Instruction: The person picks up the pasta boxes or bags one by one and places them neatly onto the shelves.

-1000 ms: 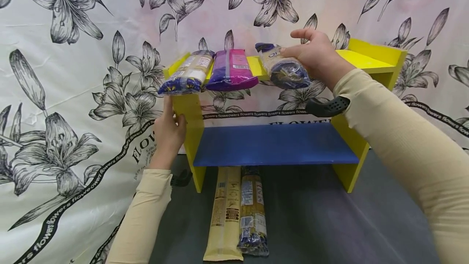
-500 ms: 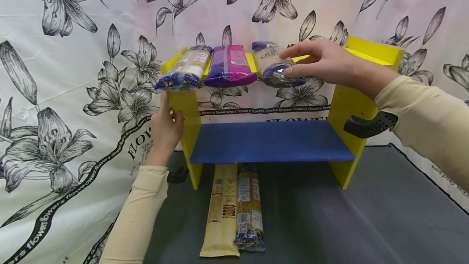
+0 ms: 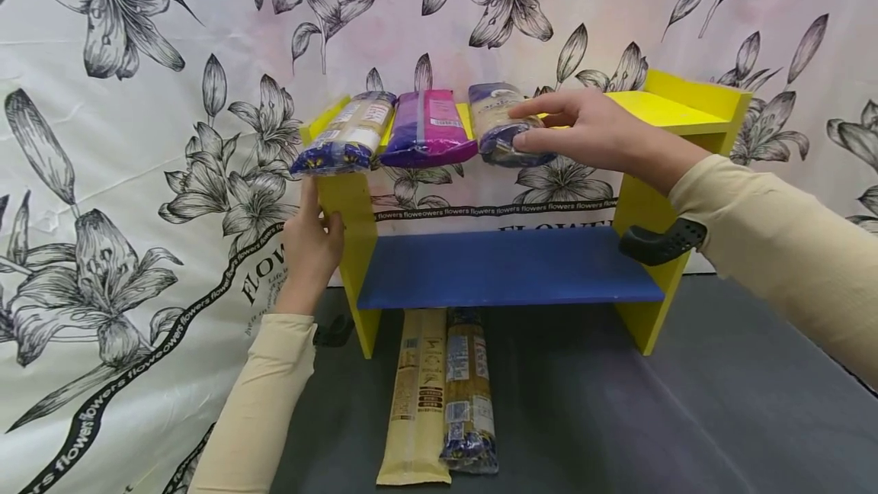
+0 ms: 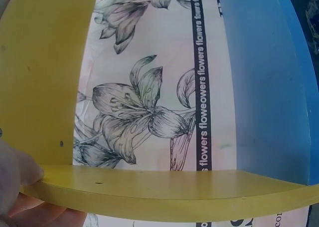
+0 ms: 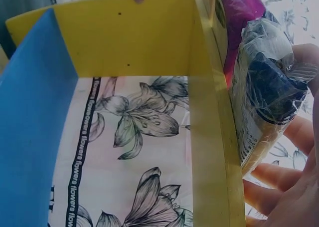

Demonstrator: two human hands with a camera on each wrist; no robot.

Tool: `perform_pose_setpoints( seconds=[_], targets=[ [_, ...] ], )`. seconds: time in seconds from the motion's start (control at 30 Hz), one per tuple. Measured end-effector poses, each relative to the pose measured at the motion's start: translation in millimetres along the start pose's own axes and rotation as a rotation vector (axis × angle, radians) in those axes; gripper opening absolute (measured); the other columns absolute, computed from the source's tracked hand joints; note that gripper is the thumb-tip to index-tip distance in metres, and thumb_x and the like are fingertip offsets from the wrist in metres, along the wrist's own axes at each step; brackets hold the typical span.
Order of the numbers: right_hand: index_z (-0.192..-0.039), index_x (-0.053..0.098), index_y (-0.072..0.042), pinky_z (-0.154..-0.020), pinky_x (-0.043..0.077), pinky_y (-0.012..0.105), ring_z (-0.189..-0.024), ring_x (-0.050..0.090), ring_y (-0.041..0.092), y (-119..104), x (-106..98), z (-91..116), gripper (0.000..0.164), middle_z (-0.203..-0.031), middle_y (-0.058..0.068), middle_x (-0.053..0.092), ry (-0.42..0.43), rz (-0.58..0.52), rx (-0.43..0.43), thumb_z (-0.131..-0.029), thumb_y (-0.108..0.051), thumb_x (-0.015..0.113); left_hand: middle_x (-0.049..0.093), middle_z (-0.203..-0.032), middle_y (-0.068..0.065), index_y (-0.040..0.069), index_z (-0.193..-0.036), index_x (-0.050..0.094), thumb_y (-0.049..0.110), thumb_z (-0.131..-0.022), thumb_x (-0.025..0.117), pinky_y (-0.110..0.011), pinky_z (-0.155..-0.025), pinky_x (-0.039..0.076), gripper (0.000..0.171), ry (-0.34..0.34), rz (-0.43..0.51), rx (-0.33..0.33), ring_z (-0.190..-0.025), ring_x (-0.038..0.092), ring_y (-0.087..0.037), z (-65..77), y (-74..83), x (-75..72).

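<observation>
My left hand [image 3: 312,241] holds the left side panel of the yellow shelf [image 3: 353,223], its fingers at the panel's edge. On the shelf top my right hand [image 3: 583,128] touches the right end of a clear-and-blue noodle packet [image 3: 490,117], thumb at the front and fingers spread along its side. In the right wrist view the same packet [image 5: 269,87] overhangs the yellow board beside the fingers. A pink-purple packet [image 3: 427,132] lies to its left, then another blue-ended packet [image 3: 353,132]. Their front ends stick out over the edge.
A blue lower board [image 3: 511,265] spans the two yellow sides. Beneath it, on the dark table [image 3: 569,402], lie a long cream packet [image 3: 414,402] and a long noodle packet [image 3: 469,402]. A flower-printed cloth [image 3: 165,174] hangs behind.
The noodle packet under my right hand has shifted a little left and sits straighter. My right hand moved from gripping it to its right side, then slightly left. My left hand stays put.
</observation>
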State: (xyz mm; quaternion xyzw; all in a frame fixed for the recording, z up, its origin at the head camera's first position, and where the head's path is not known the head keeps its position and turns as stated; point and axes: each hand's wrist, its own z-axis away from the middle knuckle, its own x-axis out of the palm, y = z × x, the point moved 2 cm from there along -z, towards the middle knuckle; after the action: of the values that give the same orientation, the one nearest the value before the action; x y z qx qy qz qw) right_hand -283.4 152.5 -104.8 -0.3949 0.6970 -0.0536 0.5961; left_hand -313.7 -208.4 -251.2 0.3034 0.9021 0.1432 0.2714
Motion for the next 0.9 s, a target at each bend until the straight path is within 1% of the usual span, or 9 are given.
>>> perform_pose_setpoints(
  seconds=[0.07, 0.2, 0.3, 0.4, 0.53, 0.6, 0.67, 0.77, 0.9],
  targets=[
    [-0.152, 0.051, -0.022, -0.097, 0.045, 0.045, -0.134, 0.053, 0.037, 1.0, 0.2, -2.3, 0.060, -0.152, 0.019, 0.053, 0.002, 0.005, 0.012, -0.096, -0.045, 0.061, 0.070, -0.085, -0.034, 0.018, -0.157, 0.034, -0.003, -0.094, 0.051, -0.040, -0.048, 0.050, 0.069, -0.001, 0.003, 0.001, -0.058, 0.068, -0.041, 0.1, -0.4, 0.1],
    [-0.152, 0.051, -0.023, -0.090, 0.045, 0.037, -0.134, 0.055, 0.035, 3.2, 0.5, -7.0, 0.061, -0.153, 0.019, 0.052, 0.009, 0.027, 0.023, -0.097, -0.047, 0.060, 0.071, -0.089, -0.034, 0.019, -0.158, 0.033, -0.002, -0.094, 0.052, -0.046, -0.052, 0.055, 0.070, -0.008, 0.016, -0.001, -0.064, 0.071, -0.043, 0.3, -0.1, 0.1],
    [-0.152, 0.051, -0.023, -0.090, 0.046, 0.038, -0.136, 0.055, 0.036, 4.2, 0.4, -9.6, 0.061, -0.155, 0.018, 0.049, 0.011, 0.038, 0.024, -0.097, -0.047, 0.060, 0.071, -0.093, -0.035, 0.019, -0.158, 0.033, -0.002, -0.095, 0.051, -0.049, -0.055, 0.058, 0.069, -0.013, 0.021, -0.003, -0.069, 0.073, -0.045, 0.4, 0.0, 0.2],
    [-0.152, 0.051, -0.023, -0.090, 0.046, 0.039, -0.136, 0.054, 0.037, 4.5, 0.6, -11.5, 0.061, -0.155, 0.018, 0.049, 0.009, 0.038, 0.031, -0.097, -0.048, 0.059, 0.071, -0.090, -0.035, 0.020, -0.158, 0.032, -0.003, -0.095, 0.051, -0.049, -0.055, 0.058, 0.070, -0.010, 0.018, 0.001, -0.069, 0.073, -0.045, 1.1, -0.6, 0.2],
    [-0.151, 0.052, -0.022, -0.093, 0.047, 0.041, -0.134, 0.055, 0.036, 4.3, 1.2, -11.3, 0.061, -0.151, 0.018, 0.054, 0.011, 0.040, 0.025, -0.097, -0.048, 0.059, 0.067, -0.077, -0.033, 0.021, -0.159, 0.031, -0.003, -0.094, 0.051, -0.044, -0.050, 0.053, 0.072, -0.001, 0.019, 0.004, -0.059, 0.069, -0.043, 2.6, -0.6, -0.3],
    [-0.151, 0.053, -0.021, -0.092, 0.047, 0.042, -0.130, 0.056, 0.034, 4.6, 1.9, -10.4, 0.060, -0.148, 0.017, 0.057, 0.015, 0.044, 0.018, -0.097, -0.047, 0.059, 0.067, -0.076, -0.032, 0.021, -0.159, 0.031, -0.003, -0.094, 0.051, -0.044, -0.050, 0.054, 0.073, -0.002, 0.021, 0.003, -0.059, 0.069, -0.043, 2.8, -0.4, -0.5],
    [-0.151, 0.053, -0.021, -0.090, 0.047, 0.041, -0.126, 0.055, 0.033, 5.0, 2.4, -9.0, 0.059, -0.144, 0.016, 0.058, 0.020, 0.054, 0.008, -0.097, -0.046, 0.060, 0.068, -0.078, -0.033, 0.023, -0.160, 0.029, -0.003, -0.094, 0.051, -0.047, -0.054, 0.058, 0.074, -0.008, 0.024, -0.006, -0.063, 0.070, -0.045, 3.0, -0.1, -0.6],
    [-0.151, 0.053, -0.022, -0.082, 0.044, 0.038, -0.118, 0.052, 0.031, 5.2, 2.3, -6.5, 0.059, -0.136, 0.017, 0.060, 0.027, 0.071, 0.004, -0.097, -0.046, 0.060, 0.071, -0.088, -0.035, 0.024, -0.161, 0.028, -0.003, -0.094, 0.051, -0.052, -0.063, 0.061, 0.075, -0.012, 0.024, -0.018, -0.075, 0.073, -0.048, 2.9, 0.0, -0.1],
    [-0.151, 0.052, -0.021, -0.081, 0.042, 0.038, -0.117, 0.050, 0.031, 4.7, 1.3, -3.2, 0.060, -0.135, 0.017, 0.059, 0.030, 0.082, 0.007, -0.097, -0.046, 0.060, 0.070, -0.087, -0.034, 0.024, -0.161, 0.027, -0.003, -0.095, 0.051, -0.052, -0.064, 0.061, 0.075, -0.013, 0.020, -0.021, -0.075, 0.073, -0.048, 2.0, 0.5, -0.1]
  ],
)
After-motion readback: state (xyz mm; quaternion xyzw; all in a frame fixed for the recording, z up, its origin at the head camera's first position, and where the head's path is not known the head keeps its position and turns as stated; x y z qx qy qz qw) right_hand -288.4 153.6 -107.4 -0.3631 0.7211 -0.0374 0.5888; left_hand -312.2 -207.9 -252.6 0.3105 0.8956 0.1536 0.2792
